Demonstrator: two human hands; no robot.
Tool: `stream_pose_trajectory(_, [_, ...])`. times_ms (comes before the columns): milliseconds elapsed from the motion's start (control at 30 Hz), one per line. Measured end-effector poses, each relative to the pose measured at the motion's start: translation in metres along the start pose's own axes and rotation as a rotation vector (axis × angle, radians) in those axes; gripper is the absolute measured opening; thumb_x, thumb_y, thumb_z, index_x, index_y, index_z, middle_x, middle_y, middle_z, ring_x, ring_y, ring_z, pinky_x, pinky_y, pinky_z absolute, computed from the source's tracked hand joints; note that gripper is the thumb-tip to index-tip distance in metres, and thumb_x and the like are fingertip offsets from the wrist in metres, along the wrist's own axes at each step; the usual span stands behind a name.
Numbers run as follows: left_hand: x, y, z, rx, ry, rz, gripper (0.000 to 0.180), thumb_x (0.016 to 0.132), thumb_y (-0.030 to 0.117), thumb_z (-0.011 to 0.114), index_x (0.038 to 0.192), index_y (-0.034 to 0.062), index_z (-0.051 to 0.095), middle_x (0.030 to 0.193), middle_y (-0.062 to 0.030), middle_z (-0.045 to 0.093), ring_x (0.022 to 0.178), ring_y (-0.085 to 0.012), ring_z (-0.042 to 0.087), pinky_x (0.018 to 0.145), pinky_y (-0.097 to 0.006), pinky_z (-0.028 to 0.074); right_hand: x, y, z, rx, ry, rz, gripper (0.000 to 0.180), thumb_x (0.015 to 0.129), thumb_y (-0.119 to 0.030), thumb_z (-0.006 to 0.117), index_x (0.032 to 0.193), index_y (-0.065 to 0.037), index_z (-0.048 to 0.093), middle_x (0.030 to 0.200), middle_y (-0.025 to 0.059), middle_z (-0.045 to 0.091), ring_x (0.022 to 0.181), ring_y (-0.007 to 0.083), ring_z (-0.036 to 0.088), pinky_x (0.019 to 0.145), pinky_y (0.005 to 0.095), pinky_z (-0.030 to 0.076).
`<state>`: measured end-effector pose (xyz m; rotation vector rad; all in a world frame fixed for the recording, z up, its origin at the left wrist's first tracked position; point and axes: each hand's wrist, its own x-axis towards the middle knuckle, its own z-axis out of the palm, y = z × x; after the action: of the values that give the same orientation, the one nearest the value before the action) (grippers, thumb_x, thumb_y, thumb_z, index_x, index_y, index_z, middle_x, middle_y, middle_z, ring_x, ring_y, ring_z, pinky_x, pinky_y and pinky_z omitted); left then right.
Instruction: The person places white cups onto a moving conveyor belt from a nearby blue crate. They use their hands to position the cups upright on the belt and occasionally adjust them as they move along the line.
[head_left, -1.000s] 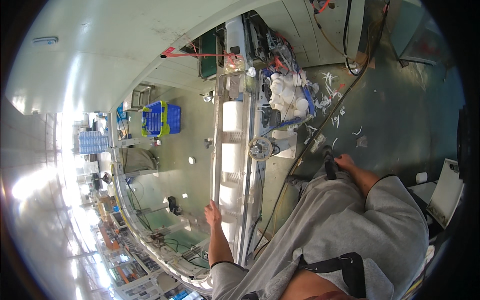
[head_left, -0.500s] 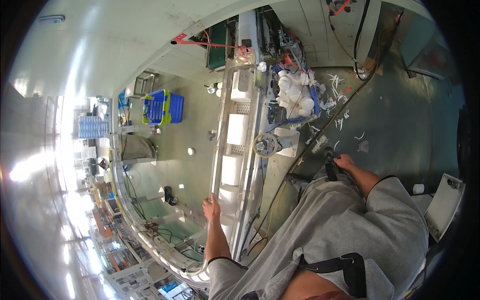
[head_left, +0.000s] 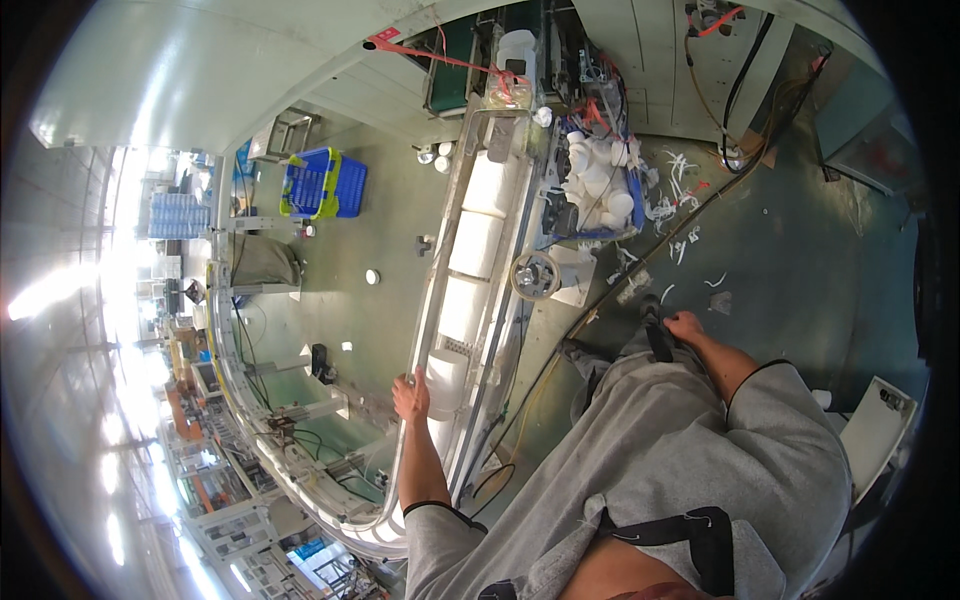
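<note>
White paper-like rolls (head_left: 475,245) lie one behind another along a narrow conveyor (head_left: 425,318) that runs away from me. My left hand (head_left: 410,396) is at the conveyor's left side rail, its fingers curled over it and its thumb up. Right beside that hand a white roll (head_left: 446,372) sits slightly askew, with a short gap between it and the roll beyond. My right hand (head_left: 684,326) is down by my leg with fingers curled in; I see nothing in it.
A handwheel (head_left: 535,275) juts from the conveyor's right side. Beyond it stands a blue bin (head_left: 638,205) heaped with white pieces. White scraps (head_left: 680,245) and a cable (head_left: 622,285) lie on the floor. At left are blue baskets (head_left: 345,185) and a curved conveyor (head_left: 262,440).
My view has shifted a little. The rolls have shifted along the conveyor, and the gap among them now lies close to my left hand. My right hand stays by my leg.
</note>
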<state>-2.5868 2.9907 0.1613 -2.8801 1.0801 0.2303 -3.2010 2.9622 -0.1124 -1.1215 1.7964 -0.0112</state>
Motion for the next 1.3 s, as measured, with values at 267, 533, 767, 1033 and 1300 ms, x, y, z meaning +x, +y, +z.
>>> stream_pose_trajectory(267, [0.000,-0.002,0.003,0.000,0.009,0.014,0.078,0.086,0.071,0.053,0.133,0.0098,0.053,0.130,-0.0212,0.055,0.121,-0.0419,0.053,0.103,-0.053,0.041,0.002,0.003,0.007,0.026,0.004,0.000,0.047,0.080,-0.043,0.067,0.101,-0.001,0.074,0.103,0.0230,0.071,0.101,0.0378,0.068,0.089,0.0445,0.053])
stream_pose_trajectory(533, [-0.002,-0.003,0.001,0.021,0.004,0.012,0.082,0.082,0.070,0.059,0.134,0.0071,0.052,0.130,-0.0231,0.055,0.122,-0.0418,0.053,0.103,-0.053,0.040,-0.004,0.010,0.007,0.033,-0.043,0.043,0.048,0.082,-0.046,0.067,0.104,-0.004,0.074,0.111,0.0221,0.069,0.108,0.0369,0.066,0.093,0.0441,0.051])
stream_pose_trajectory(767, [-0.003,0.004,-0.004,0.015,0.000,0.016,0.083,0.080,0.070,0.062,0.134,0.0074,0.053,0.130,-0.0217,0.055,0.123,-0.0409,0.053,0.103,-0.053,0.040,-0.007,0.011,0.007,0.043,-0.011,0.001,0.047,0.081,-0.044,0.067,0.102,-0.003,0.075,0.103,0.0222,0.071,0.102,0.0370,0.068,0.089,0.0441,0.053])
stream_pose_trajectory(1033, [-0.005,0.003,-0.004,0.001,-0.019,0.010,0.082,0.079,0.070,0.063,0.133,0.0091,0.053,0.131,-0.0208,0.054,0.124,-0.0407,0.051,0.104,-0.053,0.039,0.002,0.017,0.011,-0.002,-0.012,0.004,0.047,0.081,-0.045,0.067,0.102,-0.003,0.075,0.104,0.0228,0.071,0.104,0.0375,0.067,0.091,0.0442,0.052])
stream_pose_trajectory(1300, [-0.003,0.002,-0.003,0.013,-0.017,0.023,0.083,0.079,0.069,0.064,0.135,0.0094,0.051,0.131,-0.0207,0.054,0.124,-0.0412,0.051,0.104,-0.053,0.039,0.002,0.015,0.011,0.028,-0.036,0.011,0.048,0.081,-0.047,0.066,0.102,-0.004,0.074,0.109,0.0228,0.070,0.108,0.0382,0.065,0.093,0.0449,0.052])
